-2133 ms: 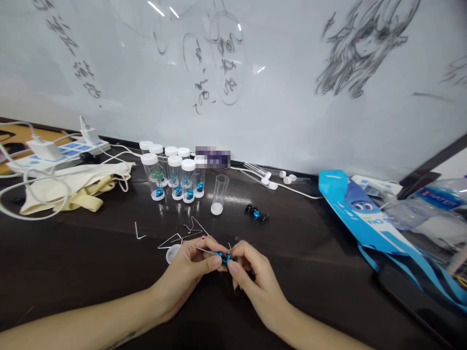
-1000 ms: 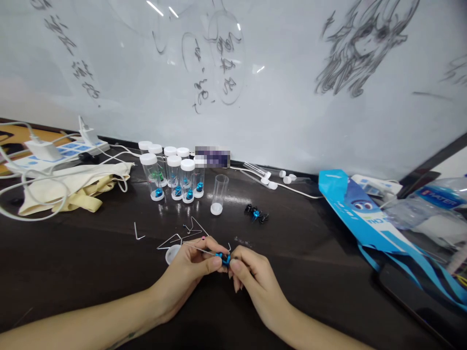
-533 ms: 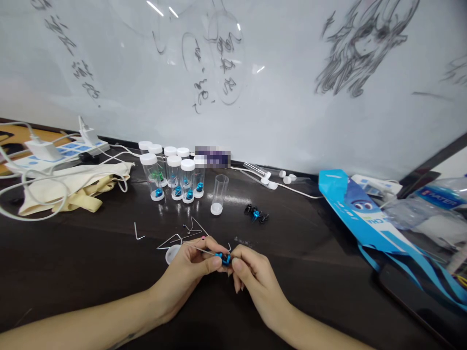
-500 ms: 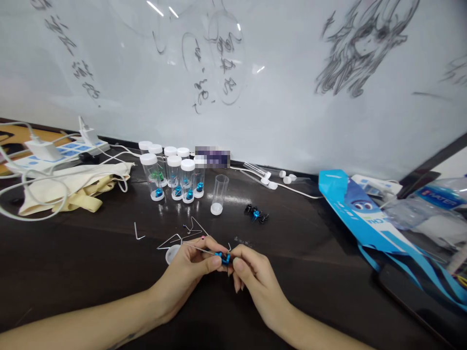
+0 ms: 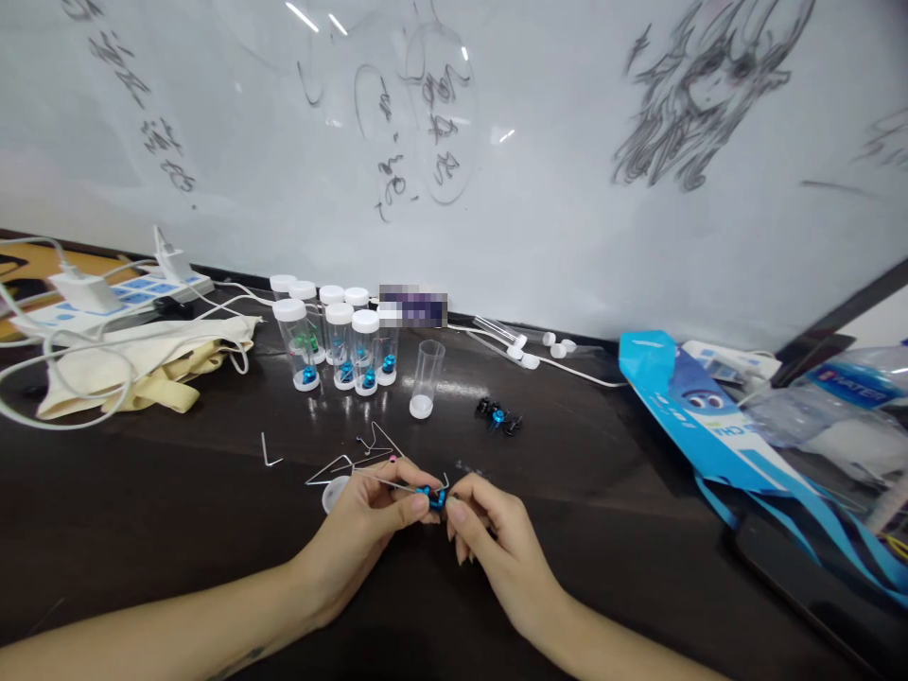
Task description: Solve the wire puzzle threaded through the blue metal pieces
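Observation:
Between finger and thumb, my left hand pinches a small blue metal part, from which a thin wire runs up to the left. My right hand is closed just right of the blue part, its thumb and forefinger pressed together; whatever they pinch is too small to make out. Beyond my left hand lie bent wires and a white cap. An L-shaped metal key rests to the left. A clear tube stands uncapped past my hands, with small black and blue parts to its right.
Several white-capped tubes stand at the back left. A beige cloth bag, cables and a power strip lie farther left. On the right are a blue package and plastic bottles. A whiteboard rises behind.
The fingertips of my right hand have drawn slightly away from the blue part. The blue part has tilted a little in my left hand, which has barely moved.

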A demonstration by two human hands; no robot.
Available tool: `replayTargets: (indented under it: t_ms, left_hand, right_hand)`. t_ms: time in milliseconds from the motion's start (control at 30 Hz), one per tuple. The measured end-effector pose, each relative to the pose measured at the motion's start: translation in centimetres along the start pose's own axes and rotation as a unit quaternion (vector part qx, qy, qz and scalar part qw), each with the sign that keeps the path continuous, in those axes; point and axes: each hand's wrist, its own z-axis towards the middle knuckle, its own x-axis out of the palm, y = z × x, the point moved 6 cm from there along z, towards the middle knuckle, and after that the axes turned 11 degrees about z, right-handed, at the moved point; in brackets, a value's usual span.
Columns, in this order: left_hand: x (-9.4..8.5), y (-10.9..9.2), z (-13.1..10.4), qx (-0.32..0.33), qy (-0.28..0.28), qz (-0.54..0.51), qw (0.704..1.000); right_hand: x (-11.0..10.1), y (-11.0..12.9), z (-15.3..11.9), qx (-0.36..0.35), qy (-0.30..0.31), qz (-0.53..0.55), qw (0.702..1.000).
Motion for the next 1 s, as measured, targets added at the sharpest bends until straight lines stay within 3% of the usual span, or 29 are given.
replayTargets:
  t_ms: [233,1000]
  left_hand:
    - [-0.07,0.01,-0.29,0.003,-0.002,0.004,1.0]
    - [-0.03,-0.08,-0.23,-0.002,-0.003,0.007,1.0]
  right_hand:
    - [-0.44,0.3,-0.27,-0.009,-0.039,0.012,0.999]
    - [-0.21,0.08,0.02,-0.006,-0.012,0.026,1.0]
